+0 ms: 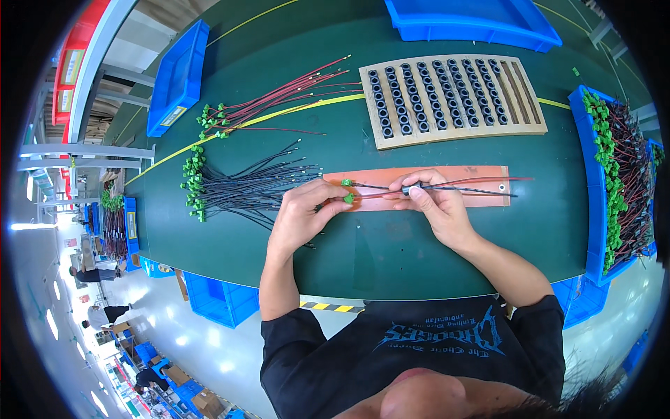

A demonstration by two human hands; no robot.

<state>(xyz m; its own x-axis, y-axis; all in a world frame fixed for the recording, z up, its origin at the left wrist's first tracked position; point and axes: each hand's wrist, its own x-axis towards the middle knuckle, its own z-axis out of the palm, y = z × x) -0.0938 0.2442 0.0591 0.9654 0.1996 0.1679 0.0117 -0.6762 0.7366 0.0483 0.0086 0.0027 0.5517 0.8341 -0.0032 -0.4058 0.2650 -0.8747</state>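
Over an orange-brown mat (pixel 488 200), my left hand (pixel 304 209) pinches a small green connector (pixel 349 199) at the end of a red wire. A second green connector (pixel 346 182), on a black wire, lies close to its fingertips. My right hand (pixel 441 209) closes its thumb and fingers on a small dark ring core (pixel 413 188). Red and black wires run through the core, and their loose ends (pixel 506 179) stretch out to the right. The fingers partly hide the core.
Black wires with green connectors (pixel 194 183) lie left of the mat, red ones (pixel 279 99) beyond them. A wooden rack (pixel 460 138) holds several rows of dark ring cores. Blue bins (pixel 183 77) stand left, another (pixel 474 31) far back, and one with wires (pixel 597 230) right.
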